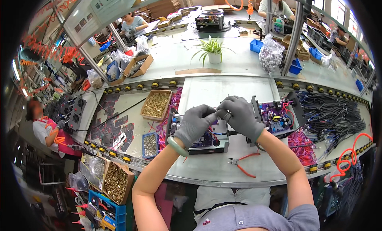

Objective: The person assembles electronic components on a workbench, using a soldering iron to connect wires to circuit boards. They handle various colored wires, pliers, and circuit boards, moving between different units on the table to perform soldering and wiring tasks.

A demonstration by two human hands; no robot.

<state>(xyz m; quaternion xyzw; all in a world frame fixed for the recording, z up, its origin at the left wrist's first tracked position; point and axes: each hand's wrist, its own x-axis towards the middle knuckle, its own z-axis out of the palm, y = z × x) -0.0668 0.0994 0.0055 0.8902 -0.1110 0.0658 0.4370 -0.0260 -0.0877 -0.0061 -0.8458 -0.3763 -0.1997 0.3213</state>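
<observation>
My left hand [196,124], in a grey glove, and my right hand [243,118], gloved alike, meet above an open black metal housing [209,150]. Both hands have their fingertips pinched together, nearly touching. Whatever lies between them is hidden or too small to name. Inside the housing a purple circuit board [203,141] with blue and red wires shows partly beneath my hands. To the right stands a second open housing with a purple circuit board [273,116]. Diagonal cutters [241,165] with orange-red handles lie on the table nearer to me, apart from both hands.
Left of the housing stand a box of brass-coloured screws [156,103] and a blue tray of silvery screws [150,146]. Black cables [332,117] and pink wires [301,145] are heaped at right. A potted plant [214,56] stands farther back; co-workers sit beyond.
</observation>
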